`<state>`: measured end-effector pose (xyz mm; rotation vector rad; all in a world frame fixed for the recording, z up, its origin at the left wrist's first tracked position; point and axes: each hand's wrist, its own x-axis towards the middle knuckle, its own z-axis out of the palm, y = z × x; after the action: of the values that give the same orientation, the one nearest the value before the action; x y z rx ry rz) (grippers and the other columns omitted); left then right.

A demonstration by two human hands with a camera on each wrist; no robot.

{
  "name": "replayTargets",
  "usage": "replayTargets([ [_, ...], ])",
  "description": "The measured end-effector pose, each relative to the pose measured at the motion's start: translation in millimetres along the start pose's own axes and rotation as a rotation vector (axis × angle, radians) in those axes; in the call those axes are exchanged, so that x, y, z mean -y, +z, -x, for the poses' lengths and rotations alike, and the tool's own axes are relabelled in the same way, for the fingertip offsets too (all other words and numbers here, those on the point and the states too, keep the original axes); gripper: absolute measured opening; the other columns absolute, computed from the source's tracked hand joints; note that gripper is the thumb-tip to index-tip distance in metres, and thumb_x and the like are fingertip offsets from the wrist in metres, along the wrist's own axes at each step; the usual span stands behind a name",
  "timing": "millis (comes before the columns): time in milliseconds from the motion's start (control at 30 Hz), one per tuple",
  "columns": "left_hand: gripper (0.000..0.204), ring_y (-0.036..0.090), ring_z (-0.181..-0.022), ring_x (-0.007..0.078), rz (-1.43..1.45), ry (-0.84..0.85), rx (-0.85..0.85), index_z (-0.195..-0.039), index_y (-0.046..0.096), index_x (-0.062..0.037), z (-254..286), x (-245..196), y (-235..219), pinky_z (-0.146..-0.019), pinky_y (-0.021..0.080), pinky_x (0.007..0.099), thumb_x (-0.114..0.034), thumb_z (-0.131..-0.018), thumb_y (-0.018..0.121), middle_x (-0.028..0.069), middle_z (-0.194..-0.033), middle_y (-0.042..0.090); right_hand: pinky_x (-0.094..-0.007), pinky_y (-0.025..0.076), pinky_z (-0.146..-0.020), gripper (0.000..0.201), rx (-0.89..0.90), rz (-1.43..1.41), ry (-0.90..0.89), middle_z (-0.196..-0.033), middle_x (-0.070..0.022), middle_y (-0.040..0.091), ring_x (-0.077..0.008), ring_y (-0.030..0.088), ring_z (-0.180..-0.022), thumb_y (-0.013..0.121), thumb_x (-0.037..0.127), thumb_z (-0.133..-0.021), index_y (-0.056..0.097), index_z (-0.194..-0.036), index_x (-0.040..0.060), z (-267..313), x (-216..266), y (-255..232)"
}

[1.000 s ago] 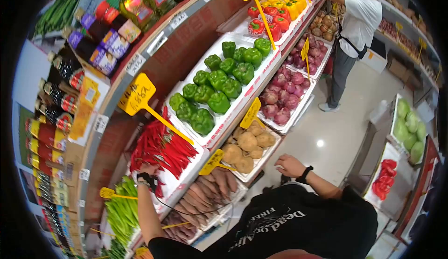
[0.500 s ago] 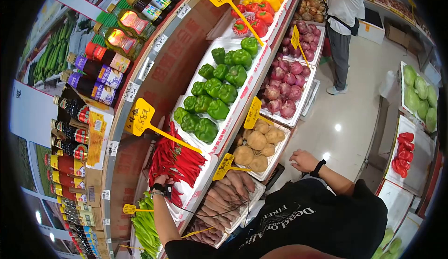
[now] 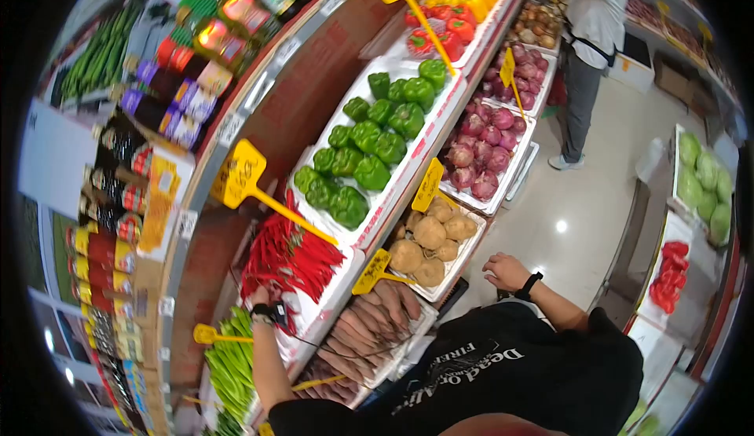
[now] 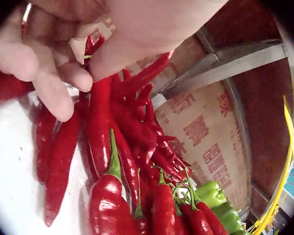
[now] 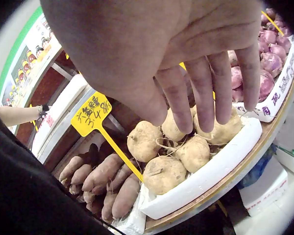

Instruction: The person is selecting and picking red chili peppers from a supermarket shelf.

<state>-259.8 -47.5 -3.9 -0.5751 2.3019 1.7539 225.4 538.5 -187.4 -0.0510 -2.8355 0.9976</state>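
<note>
My left hand (image 3: 262, 295) is at the near left end of a pile of long red chilies (image 3: 294, 259) on a white foam tray (image 3: 345, 267). In the left wrist view its fingers (image 4: 51, 93) bend loosely over the chilies, with a gap between them and the thumb. Some chilies (image 4: 63, 166) lie separately on the white surface beneath. My right hand (image 3: 506, 272) hangs in the air near the round tan jicamas (image 3: 430, 233). Seen from the right wrist, its fingers point down, nearly straight, in front of the jicamas (image 5: 164, 174), holding nothing.
Green bell peppers (image 3: 365, 137) lie beyond the chilies, long green peppers (image 3: 228, 365) nearer. Sweet potatoes (image 3: 365, 330) and red onions (image 3: 483, 153) fill the lower row. Yellow price signs (image 3: 243, 173) stick up between trays. Another person (image 3: 593, 20) stands farther down the aisle.
The head view has swung right and partly back. My left hand stays at the chili pile, shifting only slightly. My right hand still hangs near the jicamas.
</note>
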Motion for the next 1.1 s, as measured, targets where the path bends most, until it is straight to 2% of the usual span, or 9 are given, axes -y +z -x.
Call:
replayTargets([
  [67,0.017,0.063,-0.061,0.0251,-0.218,0.094,-0.015,-0.070,0.058,-0.0081,19,-2,-7,-0.053,0.057,0.0397,-0.014,-0.086,0.061,0.0084,-0.069,0.063,-0.0441,0.050,-0.086,0.018,-0.011,-0.004,-0.007,-0.093,-0.0118,0.065,-0.0326,0.060,-0.096,0.069,0.021,-0.084,0.070,-0.096,0.0075,-2,1,-5],
  [133,0.017,0.055,-0.049,0.0180,0.109,0.176,-0.077,-0.072,0.057,-0.0150,46,5,5,-0.046,0.053,0.0349,-0.014,-0.089,0.061,0.0020,-0.063,0.058,-0.0432,0.050,-0.086,0.017,0.008,-0.015,-0.032,-0.091,-0.0137,0.065,-0.0345,0.060,-0.094,0.070,0.017,-0.083,0.070,-0.095,0.0057,-8,9,-14],
  [267,0.020,0.066,-0.057,0.0163,-0.323,0.003,-0.069,-0.081,0.057,-0.0152,103,-21,12,-0.044,0.048,0.0335,-0.026,-0.098,0.051,0.0020,-0.072,0.066,-0.0449,0.049,-0.091,0.020,0.086,-0.047,-0.001,-0.099,-0.0167,0.066,-0.0368,0.059,-0.100,0.070,0.016,-0.085,0.070,-0.101,0.0045,-11,10,-6],
  [500,0.029,0.070,-0.061,0.0224,-0.692,0.386,-0.385,-0.092,0.073,-0.0084,89,-34,22,-0.062,0.055,0.0354,-0.037,-0.085,0.069,0.0094,-0.074,0.073,-0.0464,0.050,-0.087,0.019,0.136,-0.048,-0.110,-0.097,-0.0176,0.066,-0.0382,0.060,-0.097,0.070,0.014,-0.084,0.070,-0.101,0.0048,-25,19,-2],
  [567,0.029,0.070,-0.061,0.0215,-0.737,0.144,-0.332,-0.082,0.076,-0.0069,118,-75,39,-0.064,0.055,0.0338,-0.036,-0.084,0.072,0.0099,-0.074,0.074,-0.0465,0.050,-0.087,0.019,0.143,-0.044,-0.126,-0.097,-0.0176,0.066,-0.0384,0.060,-0.097,0.070,0.015,-0.084,0.070,-0.101,0.0047,-30,20,-4],
  [667,0.035,0.071,-0.064,0.0129,-0.467,0.101,-0.234,-0.083,0.076,-0.0026,71,-62,35,-0.059,0.055,0.0248,-0.037,-0.085,0.076,0.0051,-0.076,0.075,-0.0457,0.049,-0.090,0.020,0.176,-0.023,-0.100,-0.099,-0.0180,0.066,-0.0382,0.059,-0.100,0.069,0.015,-0.086,0.070,-0.102,0.0041,-29,27,-6],
  [767,0.041,0.069,-0.060,0.0142,-0.813,0.100,-0.151,-0.074,0.074,-0.0044,133,-94,66,-0.059,0.055,0.0301,-0.040,-0.089,0.061,0.0072,-0.071,0.073,-0.0454,0.049,-0.092,0.021,0.179,-0.035,-0.082,-0.101,-0.0186,0.066,-0.0387,0.059,-0.102,0.069,0.015,-0.087,0.069,-0.104,0.0035,-25,24,-6],
  [867,0.041,0.070,-0.061,0.0167,-1.032,0.127,-0.188,-0.071,0.073,-0.0027,105,-76,75,-0.066,0.057,0.0316,-0.036,-0.088,0.058,0.0081,-0.068,0.073,-0.0461,0.049,-0.091,0.021,0.218,-0.025,-0.032,-0.102,-0.0193,0.067,-0.0396,0.060,-0.101,0.069,0.015,-0.087,0.069,-0.105,0.0031,-18,25,-5],
  [1100,0.036,0.074,-0.091,0.0236,-0.961,0.085,-0.222,-0.088,0.076,-0.0067,97,-71,89,-0.083,0.056,0.0401,-0.036,-0.082,0.056,0.0103,-0.081,0.075,-0.0456,0.050,-0.089,0.021,0.206,-0.014,-0.030,-0.101,-0.0199,0.066,-0.0404,0.060,-0.100,0.070,0.015,-0.087,0.069,-0.104,0.0022,-10,25,-4],
])
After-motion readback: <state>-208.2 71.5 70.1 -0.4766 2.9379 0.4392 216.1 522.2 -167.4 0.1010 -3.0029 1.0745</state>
